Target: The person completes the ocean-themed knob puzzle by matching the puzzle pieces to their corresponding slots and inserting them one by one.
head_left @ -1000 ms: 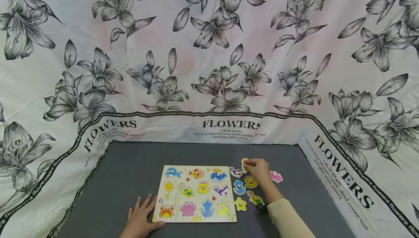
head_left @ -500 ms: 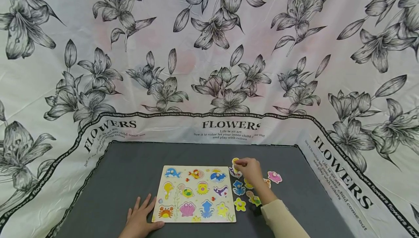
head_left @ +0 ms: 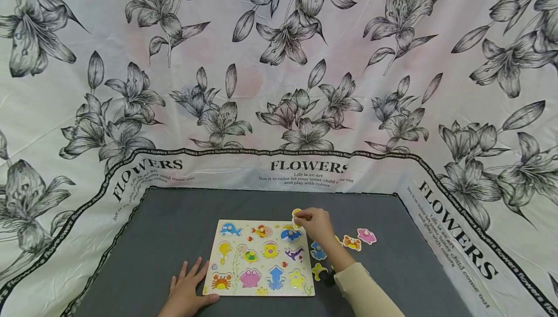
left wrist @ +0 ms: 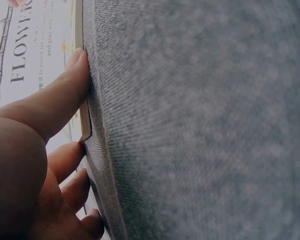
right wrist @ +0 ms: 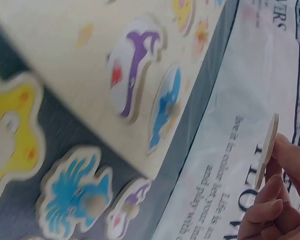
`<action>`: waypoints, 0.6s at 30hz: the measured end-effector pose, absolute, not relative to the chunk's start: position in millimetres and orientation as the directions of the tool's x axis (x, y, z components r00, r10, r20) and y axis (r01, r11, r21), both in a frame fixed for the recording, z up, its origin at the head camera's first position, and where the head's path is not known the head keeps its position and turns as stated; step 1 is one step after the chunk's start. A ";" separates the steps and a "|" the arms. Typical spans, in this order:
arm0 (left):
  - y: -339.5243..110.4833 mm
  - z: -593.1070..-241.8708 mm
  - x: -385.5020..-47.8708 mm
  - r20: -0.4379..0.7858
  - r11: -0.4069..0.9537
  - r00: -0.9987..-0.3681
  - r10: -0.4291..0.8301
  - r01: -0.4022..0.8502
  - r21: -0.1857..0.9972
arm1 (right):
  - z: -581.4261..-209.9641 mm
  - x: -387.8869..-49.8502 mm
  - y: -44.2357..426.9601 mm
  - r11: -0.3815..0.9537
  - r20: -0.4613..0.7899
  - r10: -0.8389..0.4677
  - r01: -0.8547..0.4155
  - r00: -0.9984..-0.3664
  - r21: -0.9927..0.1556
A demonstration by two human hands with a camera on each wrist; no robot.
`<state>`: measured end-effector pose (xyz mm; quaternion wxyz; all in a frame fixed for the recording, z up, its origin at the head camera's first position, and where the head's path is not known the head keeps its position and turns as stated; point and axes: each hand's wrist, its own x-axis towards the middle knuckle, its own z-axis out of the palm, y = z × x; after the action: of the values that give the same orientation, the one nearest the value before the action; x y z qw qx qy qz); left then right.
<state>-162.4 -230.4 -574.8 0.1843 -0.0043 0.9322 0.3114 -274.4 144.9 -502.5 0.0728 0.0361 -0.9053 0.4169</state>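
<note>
My right hand [head_left: 317, 224] pinches a small flat puzzle piece with a yellow print [head_left: 296, 218] between thumb and fingertips. It is above the board's far right corner, by the blue whale [head_left: 290, 234]. In the right wrist view this wooden piece [right wrist: 267, 150] shows edge-on, so its picture is hidden. The pale puzzle board [head_left: 235, 288] bears several sea-animal pictures. My left hand [head_left: 186, 288] touches the board's near left corner with fingers spread; in the left wrist view the thumb [left wrist: 72, 82] lies against the board's edge [left wrist: 85, 117].
Right of the board lie loose pieces: a blue squid-like piece [head_left: 318, 251], a yellow star [head_left: 318, 271], an orange crab [head_left: 351, 243], a pink shell [head_left: 366, 236] and a purple whale [right wrist: 127, 207]. My right forearm hides others. A flowered cloth [head_left: 305, 113] rises behind the grey table [head_left: 183, 210].
My right hand has moved left with the pinched yellow piece, from over the loose pieces to above the board's far right corner. My left hand has stayed in place.
</note>
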 end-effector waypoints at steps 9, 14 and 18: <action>-230.2 -575.5 -162.6 -0.348 0.805 -0.932 0.103 -0.127 0.579 | -498.5 -270.0 124.6 0.666 0.202 -0.061 -0.190 -0.978 -0.721; -230.9 -576.1 -162.6 -0.346 0.804 -0.933 0.102 -0.127 0.580 | -498.8 -268.2 116.5 0.652 0.211 -0.103 -0.226 -0.972 -0.724; -229.9 -576.4 -163.4 -0.355 0.802 -0.930 0.099 -0.136 0.582 | -500.8 -268.7 110.1 0.635 0.219 -0.136 -0.254 -0.966 -0.729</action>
<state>-163.4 -229.9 -576.4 0.1871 -0.0101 0.9306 0.3145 -268.7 110.1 -500.8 0.0717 0.1081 -0.9014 0.4130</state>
